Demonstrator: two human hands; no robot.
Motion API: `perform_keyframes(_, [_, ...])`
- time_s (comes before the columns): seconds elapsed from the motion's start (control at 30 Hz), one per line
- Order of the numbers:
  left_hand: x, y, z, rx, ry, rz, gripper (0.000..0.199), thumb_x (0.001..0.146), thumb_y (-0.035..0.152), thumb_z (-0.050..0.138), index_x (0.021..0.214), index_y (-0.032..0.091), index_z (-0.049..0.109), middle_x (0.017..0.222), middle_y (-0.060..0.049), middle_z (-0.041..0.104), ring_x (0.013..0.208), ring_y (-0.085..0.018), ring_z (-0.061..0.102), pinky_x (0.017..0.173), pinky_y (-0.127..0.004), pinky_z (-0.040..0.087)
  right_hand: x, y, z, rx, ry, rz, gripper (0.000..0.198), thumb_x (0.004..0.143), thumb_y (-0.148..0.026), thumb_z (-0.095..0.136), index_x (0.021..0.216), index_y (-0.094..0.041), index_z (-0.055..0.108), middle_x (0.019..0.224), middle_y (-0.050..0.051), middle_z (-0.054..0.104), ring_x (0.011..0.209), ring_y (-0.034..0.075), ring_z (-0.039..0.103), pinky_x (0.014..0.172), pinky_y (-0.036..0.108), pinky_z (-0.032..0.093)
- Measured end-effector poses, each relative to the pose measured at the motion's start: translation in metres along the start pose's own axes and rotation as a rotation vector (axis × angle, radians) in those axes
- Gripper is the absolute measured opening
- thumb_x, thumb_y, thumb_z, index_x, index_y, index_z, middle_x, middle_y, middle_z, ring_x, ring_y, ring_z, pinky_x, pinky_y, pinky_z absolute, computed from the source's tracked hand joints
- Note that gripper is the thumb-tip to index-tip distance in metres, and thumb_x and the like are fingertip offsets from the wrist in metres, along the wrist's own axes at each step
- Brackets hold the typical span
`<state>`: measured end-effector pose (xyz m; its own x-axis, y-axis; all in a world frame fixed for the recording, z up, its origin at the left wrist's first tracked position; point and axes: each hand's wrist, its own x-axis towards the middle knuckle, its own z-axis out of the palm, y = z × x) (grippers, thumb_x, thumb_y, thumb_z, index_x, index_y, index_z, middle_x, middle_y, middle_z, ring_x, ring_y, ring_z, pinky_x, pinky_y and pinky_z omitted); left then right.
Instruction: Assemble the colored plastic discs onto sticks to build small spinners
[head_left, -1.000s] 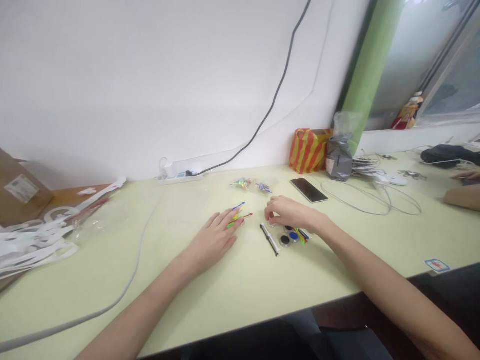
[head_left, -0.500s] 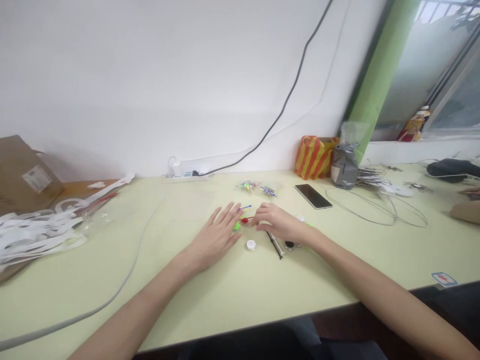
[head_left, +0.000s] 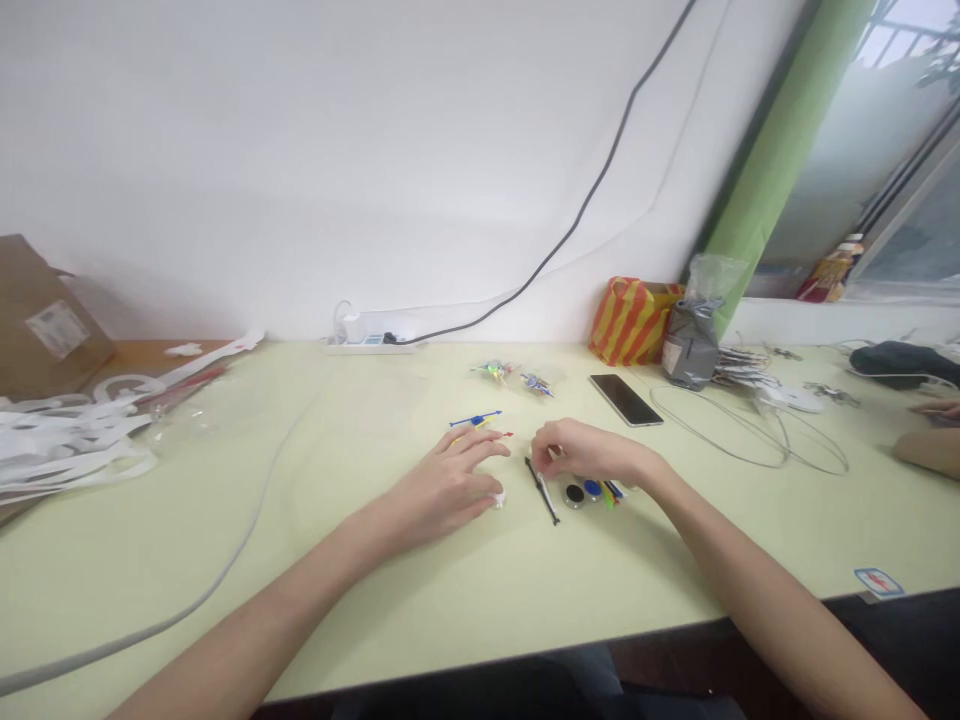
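Note:
My left hand point(head_left: 442, 487) lies low over the table with its fingers apart. Its thumb touches or partly covers a small white disc point(head_left: 500, 498). Just beyond those fingers are a blue arrow-tipped piece point(head_left: 475, 420) and a red arrow tip point(head_left: 508, 434). My right hand point(head_left: 583, 452) is curled, thumb and fingertips pinched together; anything between them is hidden. Below that hand lie a black arrow-tipped stick point(head_left: 542, 493) with a white one against it, a round black-topped piece point(head_left: 574, 497), a blue disc point(head_left: 592, 489) and several coloured plastic pieces point(head_left: 613, 495).
Two small bags of coloured pieces point(head_left: 493, 371) lie farther back. A phone point(head_left: 625, 400), a striped bag point(head_left: 628, 320) and a grey pouch point(head_left: 690, 345) are to the right, near loose cable. White strips point(head_left: 67, 450) lie left. Another person's hand point(head_left: 930, 447) rests far right.
My left hand has drawn back from the coloured pieces, uncovering the blue one, and its thumb has reached the white disc. My right hand has moved slightly right and its fingers have curled in.

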<state>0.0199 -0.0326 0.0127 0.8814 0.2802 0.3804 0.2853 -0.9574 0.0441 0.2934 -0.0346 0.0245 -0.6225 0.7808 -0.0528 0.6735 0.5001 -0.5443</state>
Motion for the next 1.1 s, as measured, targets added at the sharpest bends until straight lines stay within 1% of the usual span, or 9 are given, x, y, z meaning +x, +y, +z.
perform_keyframes(0.1, [-0.002,-0.006,0.000,0.020,-0.012,-0.024,0.017,0.097,0.024,0.059,0.105,0.028,0.073,0.133,-0.007,0.060,0.138,-0.030,0.043,0.114,-0.052,0.035,-0.001,-0.002,-0.002,-0.021,-0.018,-0.058,0.012,0.085,-0.014,0.062,0.084,-0.017,0.073,0.087,0.004,0.069,0.077,0.016,0.061,0.071,0.026,0.044])
perform_keyframes(0.27, [-0.004,-0.010,0.002,0.062,-0.080,-0.102,0.030,0.098,0.022,0.055,0.125,0.029,0.066,0.135,-0.008,0.058,0.140,-0.031,0.040,0.112,-0.052,0.038,0.002,0.006,0.002,-0.064,-0.024,-0.033,0.013,0.081,-0.008,0.063,0.084,-0.017,0.072,0.085,0.004,0.068,0.076,0.016,0.061,0.070,0.026,0.044])
perform_keyframes(0.37, [-0.004,-0.010,0.003,0.073,-0.092,-0.114,0.035,0.099,0.019,0.050,0.131,0.028,0.061,0.140,-0.008,0.054,0.140,-0.030,0.038,0.113,-0.051,0.037,0.002,0.010,0.000,-0.142,0.059,-0.044,0.011,0.084,-0.009,0.064,0.082,-0.017,0.071,0.085,0.004,0.065,0.080,0.018,0.059,0.072,0.028,0.043])
perform_keyframes(0.47, [-0.002,-0.010,0.001,0.055,-0.028,-0.147,0.037,0.098,0.018,0.050,0.134,0.026,0.058,0.131,-0.009,0.058,0.132,-0.028,0.044,0.108,-0.047,0.040,0.001,0.004,-0.001,-0.187,0.218,-0.085,0.012,0.088,-0.010,0.063,0.084,-0.018,0.071,0.092,0.006,0.065,0.090,0.020,0.059,0.080,0.030,0.044])
perform_keyframes(0.63, [0.001,-0.008,0.001,0.008,0.026,-0.257,0.024,0.096,0.036,0.060,0.115,0.023,0.067,0.095,-0.006,0.067,0.094,-0.023,0.058,0.081,-0.035,0.045,0.013,-0.015,0.022,-0.157,0.417,-0.208,0.011,0.094,-0.013,0.060,0.090,-0.019,0.067,0.090,0.004,0.069,0.088,0.019,0.060,0.083,0.031,0.043])
perform_keyframes(0.73, [0.002,-0.008,0.006,-0.036,0.009,-0.253,0.023,0.101,0.037,0.053,0.097,0.021,0.069,0.085,-0.003,0.068,0.082,-0.019,0.060,0.075,-0.032,0.043,0.025,-0.024,0.042,-0.215,0.446,-0.292,0.012,0.097,-0.015,0.058,0.090,-0.019,0.067,0.090,0.005,0.069,0.087,0.019,0.060,0.082,0.031,0.041])
perform_keyframes(0.9, [0.002,-0.010,0.013,-0.053,0.000,-0.228,0.028,0.104,0.027,0.043,0.086,0.019,0.063,0.085,-0.002,0.068,0.080,-0.018,0.060,0.074,-0.032,0.041,0.026,-0.022,0.047,-0.206,0.409,-0.259,0.010,0.097,-0.017,0.059,0.095,-0.020,0.068,0.093,0.005,0.068,0.086,0.018,0.060,0.076,0.028,0.040])
perform_keyframes(1.0, [0.002,-0.010,0.010,-0.025,-0.008,-0.305,0.029,0.104,0.027,0.043,0.080,0.018,0.057,0.079,-0.003,0.063,0.076,-0.019,0.057,0.071,-0.032,0.041,0.021,-0.015,0.039,-0.205,0.445,-0.220,0.011,0.097,-0.018,0.059,0.095,-0.019,0.069,0.091,0.005,0.067,0.085,0.018,0.060,0.076,0.028,0.041])
perform_keyframes(1.1, [0.002,-0.010,0.006,-0.022,-0.014,-0.371,0.026,0.103,0.026,0.042,0.083,0.018,0.055,0.082,-0.003,0.061,0.077,-0.020,0.056,0.069,-0.031,0.040,0.021,-0.009,0.033,-0.251,0.470,-0.213,0.018,0.100,-0.021,0.056,0.096,-0.018,0.072,0.088,0.007,0.067,0.085,0.019,0.058,0.078,0.029,0.039])
